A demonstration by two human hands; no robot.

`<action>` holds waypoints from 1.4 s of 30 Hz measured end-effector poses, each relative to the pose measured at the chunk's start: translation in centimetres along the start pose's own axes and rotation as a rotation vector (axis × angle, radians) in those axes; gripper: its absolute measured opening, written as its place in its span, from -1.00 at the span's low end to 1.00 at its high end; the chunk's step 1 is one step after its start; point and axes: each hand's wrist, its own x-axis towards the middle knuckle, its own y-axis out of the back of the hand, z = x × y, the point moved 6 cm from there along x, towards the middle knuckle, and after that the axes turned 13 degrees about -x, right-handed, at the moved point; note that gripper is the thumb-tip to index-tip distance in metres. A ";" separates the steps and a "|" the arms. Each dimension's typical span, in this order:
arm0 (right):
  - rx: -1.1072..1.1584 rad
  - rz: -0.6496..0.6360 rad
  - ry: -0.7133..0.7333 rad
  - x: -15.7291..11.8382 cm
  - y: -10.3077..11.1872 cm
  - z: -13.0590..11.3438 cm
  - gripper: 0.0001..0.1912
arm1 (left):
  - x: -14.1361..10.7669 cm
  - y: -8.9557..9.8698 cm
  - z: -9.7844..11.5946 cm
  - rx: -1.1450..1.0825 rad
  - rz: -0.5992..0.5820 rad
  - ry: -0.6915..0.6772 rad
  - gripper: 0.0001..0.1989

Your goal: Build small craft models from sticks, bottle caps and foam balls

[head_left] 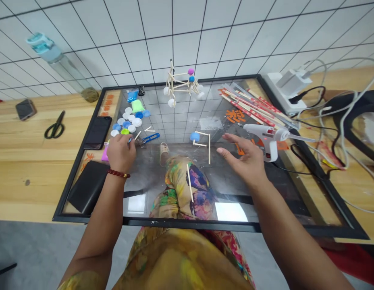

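Observation:
My left hand (123,152) is closed, fingers curled down at the near edge of a cluster of bottle caps (131,128), white, blue and yellow-green. A bit of blue shows at its fingertips, too hidden to name. Beside it lie a blue-handled cutter (151,137) and short stick pieces (150,129). My right hand (246,159) hovers open, thumb and fingers apart, holding nothing. Left of it, a small stick frame (209,149) with a blue cap (194,137) rests on the glass. A single stick (190,183) lies nearer me.
A stick model (181,84) with caps stands at the back. To the right are a white glue gun (267,139), packaged sticks (247,105) and a power strip (285,94) with cables. Left are a phone (98,132), black case (88,187), scissors (56,127) and bottle (61,64).

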 end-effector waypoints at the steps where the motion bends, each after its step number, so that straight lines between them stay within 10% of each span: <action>1: 0.014 0.023 -0.002 0.0 0.2 -0.2 -0.57 | 0.1 -0.4 -0.6 0.039 -0.043 0.022 -0.78; 11: 0.000 0.044 0.079 -0.5 1.6 -2.7 -0.74 | 0.0 -0.8 -0.2 0.111 -0.109 0.066 -0.81; 17: 0.026 -0.042 0.102 -1.9 2.1 -5.2 -0.75 | -3.6 0.8 12.8 -0.187 -0.272 -0.381 -0.80; 20: -0.048 -0.105 0.008 -1.8 1.7 -4.0 -0.79 | -4.5 -0.1 16.6 -0.333 -0.338 -0.383 -0.79; 23: -0.038 -0.145 -0.047 -1.3 2.1 -2.7 -0.78 | -3.9 -1.7 17.1 -0.469 -0.385 -0.249 -0.86; 30: -0.311 -0.340 0.356 -2.3 2.8 -6.2 -0.68 | -5.0 -4.0 20.0 -0.521 -0.566 -0.288 -0.87; 35: -0.372 -0.318 0.072 -1.2 1.7 -1.8 -0.72 | -4.1 -5.0 20.6 -0.275 -0.438 -0.167 -0.75; 42: -0.128 -0.315 -0.118 0.1 0.3 1.2 -0.66 | -3.6 -8.9 21.0 -0.127 -0.633 -0.031 -0.61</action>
